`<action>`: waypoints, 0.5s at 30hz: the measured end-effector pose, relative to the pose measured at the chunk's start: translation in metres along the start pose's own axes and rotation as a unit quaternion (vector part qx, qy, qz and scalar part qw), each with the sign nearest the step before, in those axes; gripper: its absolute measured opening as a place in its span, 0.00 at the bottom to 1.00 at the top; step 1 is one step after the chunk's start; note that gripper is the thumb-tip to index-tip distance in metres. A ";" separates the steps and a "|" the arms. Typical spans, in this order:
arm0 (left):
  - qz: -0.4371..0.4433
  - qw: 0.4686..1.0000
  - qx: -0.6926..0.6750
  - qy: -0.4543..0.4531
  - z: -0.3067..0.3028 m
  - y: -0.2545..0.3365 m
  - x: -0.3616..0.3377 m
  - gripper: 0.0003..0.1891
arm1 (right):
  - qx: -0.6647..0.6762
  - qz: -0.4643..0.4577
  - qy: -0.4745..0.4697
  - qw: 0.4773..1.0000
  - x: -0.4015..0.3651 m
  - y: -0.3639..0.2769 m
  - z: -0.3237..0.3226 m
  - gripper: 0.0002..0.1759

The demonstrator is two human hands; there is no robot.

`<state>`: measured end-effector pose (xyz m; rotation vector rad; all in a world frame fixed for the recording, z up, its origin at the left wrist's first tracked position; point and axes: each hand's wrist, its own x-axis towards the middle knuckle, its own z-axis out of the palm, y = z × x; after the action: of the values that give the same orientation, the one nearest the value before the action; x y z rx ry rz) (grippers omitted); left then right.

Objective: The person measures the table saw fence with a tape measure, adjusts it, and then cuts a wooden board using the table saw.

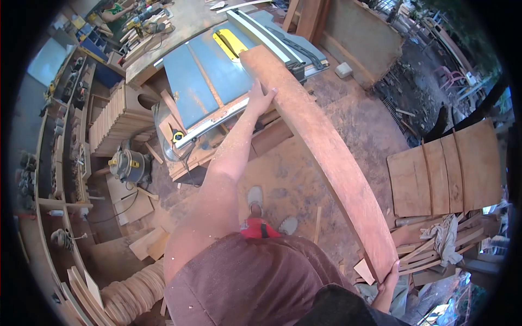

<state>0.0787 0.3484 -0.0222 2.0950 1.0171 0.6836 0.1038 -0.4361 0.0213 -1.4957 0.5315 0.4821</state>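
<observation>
A long reddish wooden plank (331,146) stretches from the table saw down to my right side, looking curved in this wide view. My left hand (262,99) grips its left edge near the far end. At the near end my right hand (389,281) is wrapped round the plank's edge, some of its fingers hidden beneath. The far end of the plank lies over the right part of the grey table saw (190,81), next to the yellow blade insert (228,43) and the rip fence (261,35).
A tape measure (177,136) sits at the saw's front left corner. A shop vacuum (130,165) and stacked wooden pieces (114,119) stand left. Wooden panels (446,171) and scrap lie right. Another person (117,13) is at the far bench. Sawdust covers the floor.
</observation>
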 end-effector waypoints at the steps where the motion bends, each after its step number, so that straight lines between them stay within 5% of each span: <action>1: -0.007 1.000 0.021 -0.019 -0.006 0.004 0.002 0.51 | 0.006 -0.008 -0.004 1.000 0.002 0.004 0.001 0.36; 12: -0.036 0.998 0.037 -0.036 -0.019 -0.008 0.035 0.50 | 0.008 0.021 -0.060 0.998 -0.008 -0.006 0.050 0.35; 15: -0.043 0.998 0.028 -0.040 -0.025 -0.008 0.039 0.50 | 0.001 -0.013 -0.012 1.000 -0.010 -0.003 0.062 0.36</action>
<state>0.0793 0.3930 -0.0072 2.0956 1.0848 0.5293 0.1001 -0.3738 0.0298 -1.4904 0.4927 0.4787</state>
